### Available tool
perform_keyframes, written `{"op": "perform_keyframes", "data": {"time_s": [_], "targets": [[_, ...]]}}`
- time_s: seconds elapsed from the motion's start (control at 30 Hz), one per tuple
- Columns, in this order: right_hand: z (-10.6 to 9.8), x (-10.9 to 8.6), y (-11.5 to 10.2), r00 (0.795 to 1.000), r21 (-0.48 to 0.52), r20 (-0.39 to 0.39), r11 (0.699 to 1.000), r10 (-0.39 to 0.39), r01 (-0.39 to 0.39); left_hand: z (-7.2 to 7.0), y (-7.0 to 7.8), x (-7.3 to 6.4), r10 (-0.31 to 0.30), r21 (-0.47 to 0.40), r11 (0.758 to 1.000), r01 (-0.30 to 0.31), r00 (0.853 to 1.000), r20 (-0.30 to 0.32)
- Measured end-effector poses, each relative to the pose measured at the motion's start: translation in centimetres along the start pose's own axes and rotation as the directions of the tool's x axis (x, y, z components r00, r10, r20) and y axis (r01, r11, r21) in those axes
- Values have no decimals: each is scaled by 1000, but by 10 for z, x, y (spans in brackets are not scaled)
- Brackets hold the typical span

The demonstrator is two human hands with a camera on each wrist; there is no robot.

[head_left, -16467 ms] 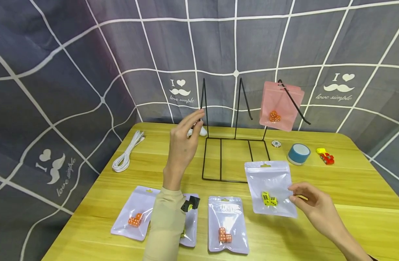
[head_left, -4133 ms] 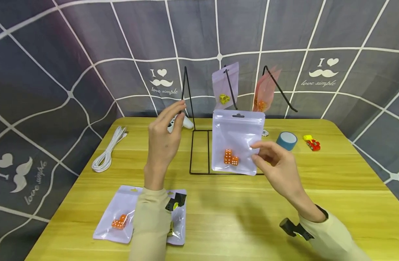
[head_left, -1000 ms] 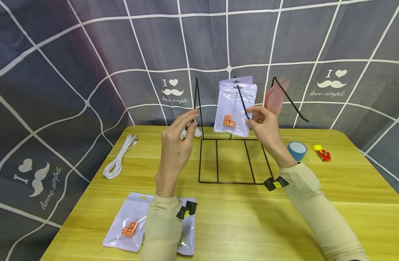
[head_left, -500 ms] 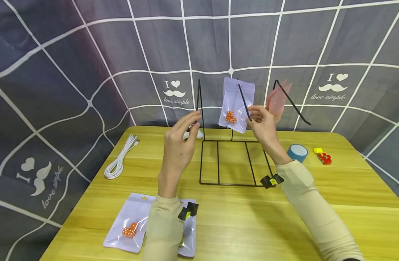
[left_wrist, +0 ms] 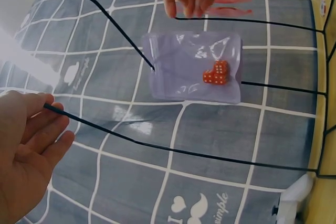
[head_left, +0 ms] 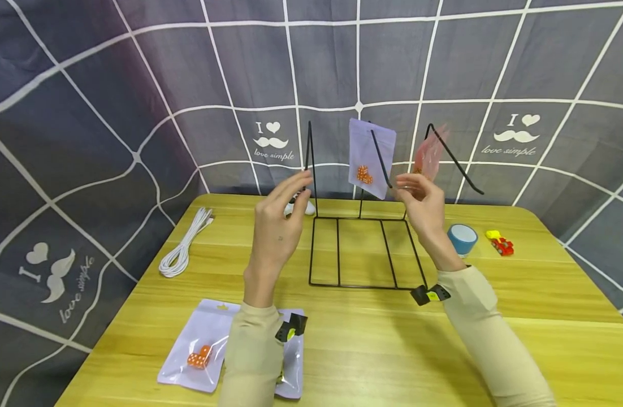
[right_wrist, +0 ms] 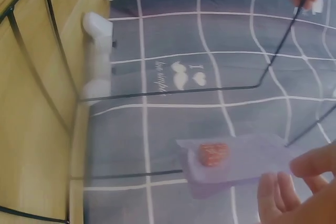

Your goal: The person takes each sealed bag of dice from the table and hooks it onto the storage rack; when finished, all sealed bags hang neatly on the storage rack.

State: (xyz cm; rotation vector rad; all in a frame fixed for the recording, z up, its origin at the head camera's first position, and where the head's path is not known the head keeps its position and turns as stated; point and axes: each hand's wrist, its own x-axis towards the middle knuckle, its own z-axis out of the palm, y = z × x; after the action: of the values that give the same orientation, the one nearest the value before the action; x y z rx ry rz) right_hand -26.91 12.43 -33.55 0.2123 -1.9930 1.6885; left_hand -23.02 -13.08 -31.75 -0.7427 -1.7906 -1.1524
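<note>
My left hand [head_left: 280,226] pinches the tip of the left arm of a black wire rack [head_left: 338,249]; the left wrist view shows that rod [left_wrist: 137,141] running out from between thumb and fingers. On the middle arm hang lilac zip bags [head_left: 371,148], the front one with orange dice [left_wrist: 216,73] in it. Just right of the bags is my right hand [head_left: 424,206], fingers loosely bent and holding nothing, close by the middle arm's tip. Pink bags [head_left: 429,155] hang from the right arm, partly behind my right hand.
More lilac bags [head_left: 197,316] lie on the wooden table at front left, partly under my left sleeve. A white cable [head_left: 181,249] lies at the left. On the right stand a blue tape roll [head_left: 462,240] and a red and yellow toy car [head_left: 501,243]. A white controller [left_wrist: 294,198] lies behind the rack.
Since the earlier frames, lilac bags were taken from the table and hung on the middle arm. The right hand has let go of the dice bag and drawn right; the bag has turned.
</note>
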Motion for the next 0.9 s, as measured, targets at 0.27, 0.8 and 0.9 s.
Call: {"op": "perform_keyframes", "data": {"time_s": [0.27, 0.8, 0.9], "targets": [[-39, -21, -12, 959, 193, -275, 973, -74, 130, 2, 2, 0, -14, 5, 1000, 14, 1000, 12], [-54, -20, -26, 843, 179, -315, 846, -435, 503, 2, 2, 0, 12, -22, 1000, -14, 993, -118], [-56, -18, -18, 847, 180, -308, 848, -433, 499, -4, 4, -5, -19, -17, 1000, 17, 991, -135]]}}
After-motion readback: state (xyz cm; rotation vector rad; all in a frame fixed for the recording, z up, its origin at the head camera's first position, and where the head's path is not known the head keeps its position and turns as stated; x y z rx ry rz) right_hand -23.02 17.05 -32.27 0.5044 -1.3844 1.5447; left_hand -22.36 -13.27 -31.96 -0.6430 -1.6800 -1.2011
